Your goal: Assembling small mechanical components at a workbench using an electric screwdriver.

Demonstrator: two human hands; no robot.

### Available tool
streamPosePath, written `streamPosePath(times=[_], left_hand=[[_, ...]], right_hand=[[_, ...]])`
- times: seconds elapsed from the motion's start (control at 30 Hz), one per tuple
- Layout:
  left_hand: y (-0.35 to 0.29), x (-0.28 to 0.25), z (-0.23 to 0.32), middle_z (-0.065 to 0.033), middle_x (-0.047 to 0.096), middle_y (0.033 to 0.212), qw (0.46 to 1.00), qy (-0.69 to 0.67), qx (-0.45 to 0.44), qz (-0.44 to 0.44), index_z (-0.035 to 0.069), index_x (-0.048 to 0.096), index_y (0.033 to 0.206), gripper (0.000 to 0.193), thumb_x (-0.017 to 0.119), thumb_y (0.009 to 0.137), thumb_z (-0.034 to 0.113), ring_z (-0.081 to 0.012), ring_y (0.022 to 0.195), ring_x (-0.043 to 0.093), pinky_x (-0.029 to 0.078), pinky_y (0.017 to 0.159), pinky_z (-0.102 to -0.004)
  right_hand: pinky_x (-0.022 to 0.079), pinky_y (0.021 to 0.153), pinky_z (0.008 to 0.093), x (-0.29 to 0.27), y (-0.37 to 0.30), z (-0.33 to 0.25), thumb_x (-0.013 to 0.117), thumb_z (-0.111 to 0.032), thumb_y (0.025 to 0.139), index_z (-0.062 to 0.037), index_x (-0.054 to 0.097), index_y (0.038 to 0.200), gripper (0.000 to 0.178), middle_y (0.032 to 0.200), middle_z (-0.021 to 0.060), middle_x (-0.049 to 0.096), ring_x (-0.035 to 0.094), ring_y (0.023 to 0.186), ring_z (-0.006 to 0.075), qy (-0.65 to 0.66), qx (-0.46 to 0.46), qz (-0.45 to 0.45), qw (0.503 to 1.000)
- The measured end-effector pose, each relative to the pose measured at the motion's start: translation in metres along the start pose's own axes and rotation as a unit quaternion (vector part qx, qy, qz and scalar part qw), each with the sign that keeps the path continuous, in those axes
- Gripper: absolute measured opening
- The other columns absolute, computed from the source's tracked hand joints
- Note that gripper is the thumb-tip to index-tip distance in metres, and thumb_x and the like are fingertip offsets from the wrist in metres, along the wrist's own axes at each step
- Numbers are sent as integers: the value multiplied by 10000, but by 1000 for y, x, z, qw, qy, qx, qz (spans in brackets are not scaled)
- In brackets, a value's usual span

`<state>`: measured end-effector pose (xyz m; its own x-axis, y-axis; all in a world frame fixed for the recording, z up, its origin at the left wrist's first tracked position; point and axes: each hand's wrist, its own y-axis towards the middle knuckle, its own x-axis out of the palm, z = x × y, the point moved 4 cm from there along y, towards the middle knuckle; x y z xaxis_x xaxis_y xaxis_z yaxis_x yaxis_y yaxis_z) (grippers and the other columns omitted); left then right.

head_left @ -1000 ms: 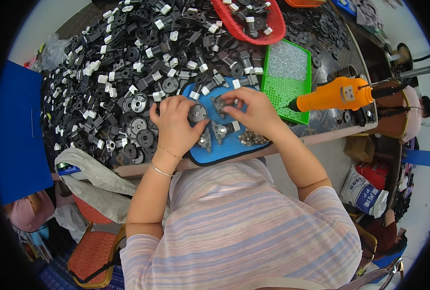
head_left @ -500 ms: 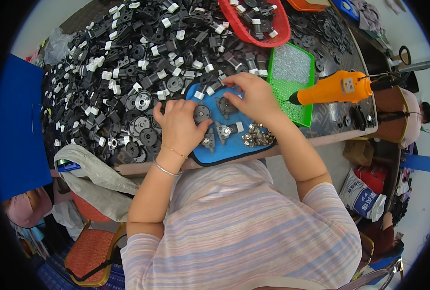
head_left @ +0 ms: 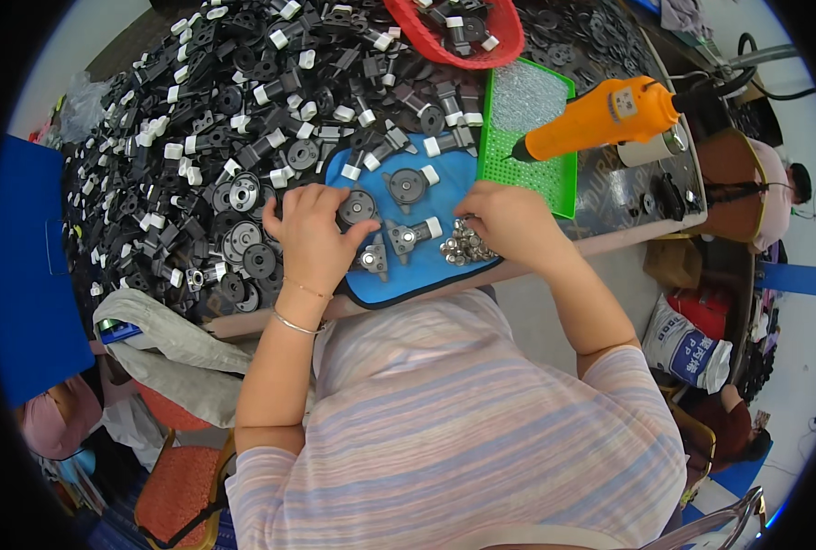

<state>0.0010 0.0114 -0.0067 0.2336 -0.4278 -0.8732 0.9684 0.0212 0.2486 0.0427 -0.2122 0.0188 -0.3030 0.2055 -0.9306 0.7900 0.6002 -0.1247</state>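
On a blue mat lie several dark grey plastic parts with round housings. My left hand has its thumb and fingers around the edge of a round disc part at the mat's left side. My right hand is closed, its fingertips pinched together at the edge of a pile of small shiny metal pieces; what they hold is hidden. A round part with a white tip lies untouched between the hands. Nearer me are another white-tipped part and a smaller grey part.
A large heap of black parts with white tips covers the left and far table. A green tray of small clear pieces stands at right, an orange electric screwdriver hanging over it. A red basket sits behind.
My right hand has let go of the white-tipped round part and come nearer me, to the metal pile. My left hand stays at its disc part. The whole view has shifted slightly.
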Motion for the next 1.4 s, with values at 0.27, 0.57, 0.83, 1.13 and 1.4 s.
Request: streamPosePath(times=[0.27, 0.57, 0.83, 1.13, 1.4], left_hand=[[-7, -11, 1, -18, 585, 1057, 999, -3, -4, 36, 114, 628, 1041, 572, 767, 617, 471, -221, 1087, 473, 160, 1003, -532], [-25, -17, 3, 1, 573, 1074, 997, -30, 12, 76, 127, 623, 1003, 445, 747, 692, 420, -215, 1108, 466, 131, 1020, -504], [-29, -26, -3, -13, 579, 1079, 996, -31, 7, 89, 130, 633, 972, 324, 751, 719, 293, -214, 1091, 489, 170, 1012, -461], [-25, -26, 3, 9, 589, 1038, 990, -95, 24, 104, 137, 643, 925, 264, 735, 713, 265, -205, 1092, 492, 161, 1020, -477], [-23, -25, 10, 8, 598, 1028, 988, -107, 25, 104, 129, 647, 905, 238, 733, 711, 237, -205, 1098, 494, 164, 1031, -444]], right_hand=[[502, 688, 379, 1, 13, 2, 628, -108, 769, -102, 653, 952, 184, 917, 69, 596, 607, 839, 281, -60, 19, 74, 995], [420, 907, 403, 0, 72, 11, 707, -163, 720, -78, 605, 1092, 394, 1115, 81, 569, 514, 1084, 284, -57, -25, 259, 964], [405, 905, 407, -1, 92, 19, 770, -250, 656, -100, 626, 1101, 491, 1132, 66, 577, 504, 1116, 260, -93, 79, 184, 975], [479, 886, 351, -13, 51, -12, 715, 13, 655, -109, 594, 1134, 509, 1135, 83, 590, 573, 1054, 276, 208, -150, 84, 963], [443, 869, 394, 8, 30, -38, 690, 51, 609, -164, 550, 1251, 691, 1085, 63, 616, 560, 977, 282, 150, -237, -52, 958]])
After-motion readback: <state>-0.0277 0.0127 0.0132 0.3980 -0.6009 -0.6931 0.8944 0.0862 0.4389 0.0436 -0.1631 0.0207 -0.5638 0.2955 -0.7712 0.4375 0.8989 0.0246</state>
